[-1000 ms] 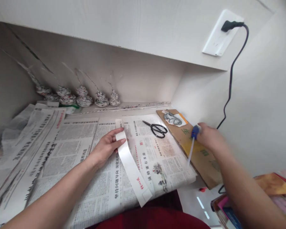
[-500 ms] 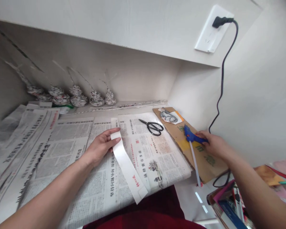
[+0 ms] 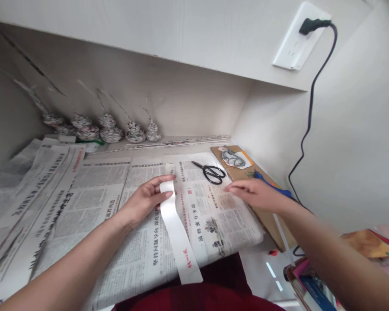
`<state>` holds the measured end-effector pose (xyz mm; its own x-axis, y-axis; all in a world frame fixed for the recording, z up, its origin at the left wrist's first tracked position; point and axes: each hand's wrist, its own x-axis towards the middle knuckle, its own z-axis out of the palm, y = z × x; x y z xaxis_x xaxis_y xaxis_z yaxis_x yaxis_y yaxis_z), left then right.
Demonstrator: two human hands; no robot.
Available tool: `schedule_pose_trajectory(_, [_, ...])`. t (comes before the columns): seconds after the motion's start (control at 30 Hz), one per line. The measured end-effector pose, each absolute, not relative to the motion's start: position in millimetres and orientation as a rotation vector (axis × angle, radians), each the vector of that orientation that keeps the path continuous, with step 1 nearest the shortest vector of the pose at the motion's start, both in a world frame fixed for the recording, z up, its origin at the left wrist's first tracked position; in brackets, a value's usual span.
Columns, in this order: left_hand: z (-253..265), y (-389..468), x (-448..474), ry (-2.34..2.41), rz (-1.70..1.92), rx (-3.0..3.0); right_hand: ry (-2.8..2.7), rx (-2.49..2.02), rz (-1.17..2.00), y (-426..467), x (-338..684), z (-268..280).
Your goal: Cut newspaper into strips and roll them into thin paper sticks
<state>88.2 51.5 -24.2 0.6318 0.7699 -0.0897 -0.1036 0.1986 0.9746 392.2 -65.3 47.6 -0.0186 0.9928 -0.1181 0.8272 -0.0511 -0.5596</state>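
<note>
My left hand (image 3: 148, 196) pinches a white paper strip (image 3: 175, 235) near its upper end, thumb on top. The strip curves down toward the front edge of the table and carries red writing near its lower end. Over the newspaper, my right hand (image 3: 254, 193) is empty, its fingers stretched out to the left. Behind that hand and forearm, a blue glue gun (image 3: 283, 191) with a white glue stick lies on the cardboard (image 3: 269, 231), partly hidden. Black-handled scissors (image 3: 210, 172) rest on the newspaper (image 3: 223, 207) between the two hands.
Several woven paper gourds (image 3: 112, 129) stand along the back wall, beside thin rolled paper sticks (image 3: 181, 141). A black cord (image 3: 306, 129) hangs from the wall socket (image 3: 300, 41) at right. Newspaper strips (image 3: 45, 190) lie at left. A box of items (image 3: 311, 285) stands lower right.
My right hand has let go of the glue gun, which stays on the cardboard, and has moved left over the newspaper. My left hand still holds the paper strip.
</note>
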Motion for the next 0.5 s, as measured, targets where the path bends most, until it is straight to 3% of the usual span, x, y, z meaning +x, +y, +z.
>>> schedule_pose_trajectory(0.1, [-26.3,51.9,87.2,0.642,0.651,1.253,-1.651,-1.696,1.361,-35.9,332.8,38.3])
schedule_pose_trajectory(0.2, [-28.1,54.5,85.6,0.617,0.66,1.252,-1.295,-1.423,1.694,3.0,292.0,22.0])
schedule_pose_trajectory(0.33, [-26.0,58.5,83.1,0.597,0.679,1.239,-0.913,-1.311,1.743,55.5,267.1,8.9])
schedule_pose_trajectory(0.5, [-21.4,61.2,79.7,0.597,0.689,1.264,-0.911,-1.136,1.722,83.7,265.0,-2.5])
